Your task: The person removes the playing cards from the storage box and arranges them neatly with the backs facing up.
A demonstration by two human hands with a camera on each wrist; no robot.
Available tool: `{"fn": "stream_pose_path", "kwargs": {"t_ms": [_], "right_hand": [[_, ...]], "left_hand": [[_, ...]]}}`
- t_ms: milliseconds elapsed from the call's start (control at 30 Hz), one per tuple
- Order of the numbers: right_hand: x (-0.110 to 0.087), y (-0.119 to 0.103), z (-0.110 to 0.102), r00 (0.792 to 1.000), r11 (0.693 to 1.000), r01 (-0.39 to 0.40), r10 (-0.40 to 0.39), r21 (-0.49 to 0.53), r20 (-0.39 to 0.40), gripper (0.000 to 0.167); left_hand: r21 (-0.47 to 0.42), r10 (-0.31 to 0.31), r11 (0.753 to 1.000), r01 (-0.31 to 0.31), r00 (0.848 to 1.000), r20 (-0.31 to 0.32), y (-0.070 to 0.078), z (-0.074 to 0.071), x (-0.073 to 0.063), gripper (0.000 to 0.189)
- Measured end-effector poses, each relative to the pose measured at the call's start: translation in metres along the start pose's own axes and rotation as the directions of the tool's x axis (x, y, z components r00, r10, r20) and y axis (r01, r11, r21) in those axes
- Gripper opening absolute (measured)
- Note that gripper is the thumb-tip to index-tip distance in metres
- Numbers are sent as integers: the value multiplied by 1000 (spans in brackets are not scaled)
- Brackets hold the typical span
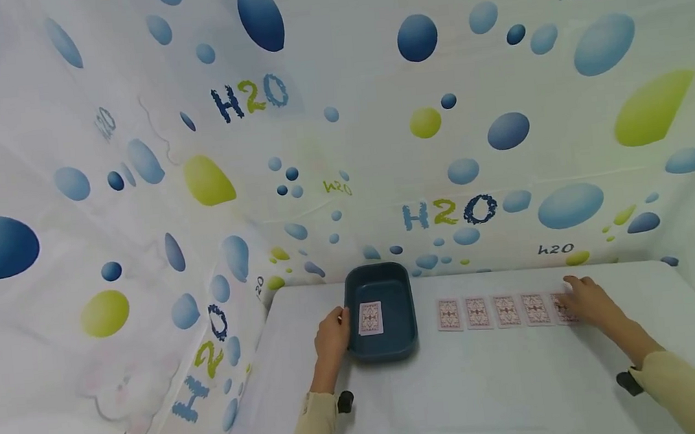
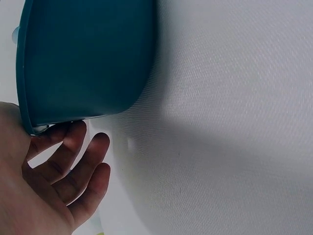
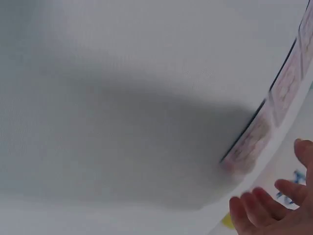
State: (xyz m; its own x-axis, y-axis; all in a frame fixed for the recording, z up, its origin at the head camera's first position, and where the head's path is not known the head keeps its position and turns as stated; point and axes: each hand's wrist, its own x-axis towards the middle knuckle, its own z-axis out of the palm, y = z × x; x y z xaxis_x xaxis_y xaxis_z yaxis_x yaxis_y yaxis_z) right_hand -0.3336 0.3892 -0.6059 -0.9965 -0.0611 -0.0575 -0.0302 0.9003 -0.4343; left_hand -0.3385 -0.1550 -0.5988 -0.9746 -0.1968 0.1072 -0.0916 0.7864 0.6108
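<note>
My left hand (image 1: 333, 335) is at the left side of a dark teal plastic tray (image 1: 387, 353). In the left wrist view the curled fingers (image 2: 95, 147) of that hand come up against the tray's outer wall (image 2: 88, 58) just under the rim, and the thumb is hidden behind it. One red-patterned playing card (image 1: 370, 318) lies face down inside. Far to the right, my right hand (image 1: 593, 302) hovers over the last card (image 1: 562, 308) of a row, partly covering it in the head view. Its thumb and fingers stand apart with nothing between them in the right wrist view (image 3: 274, 205).
Several face-down cards (image 1: 507, 311) form a neat row to the right of the tray, with small gaps. A white cloth covers the table (image 1: 462, 393). Behind it hangs a white curtain (image 1: 368, 167) printed with blue and green drops and lettering.
</note>
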Motion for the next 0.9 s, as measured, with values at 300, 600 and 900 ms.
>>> {"fn": "stream_pose_path", "kwargs": {"t_ms": [300,600,900], "right_hand": [[-2,-59,14,991,987,121,-127,-102,-48,77],[13,-100,27,988,984,155,-155,-92,7,78],[30,-147,35,973,970,230,-231,-76,-6,78]], "left_hand": [[7,7,1000,-7,1000,-10,1,2,2,31],[7,-13,1000,13,1000,-13,-1,4,1,31],[9,-15,1000,15,1000,-23,1,3,0,30]]}}
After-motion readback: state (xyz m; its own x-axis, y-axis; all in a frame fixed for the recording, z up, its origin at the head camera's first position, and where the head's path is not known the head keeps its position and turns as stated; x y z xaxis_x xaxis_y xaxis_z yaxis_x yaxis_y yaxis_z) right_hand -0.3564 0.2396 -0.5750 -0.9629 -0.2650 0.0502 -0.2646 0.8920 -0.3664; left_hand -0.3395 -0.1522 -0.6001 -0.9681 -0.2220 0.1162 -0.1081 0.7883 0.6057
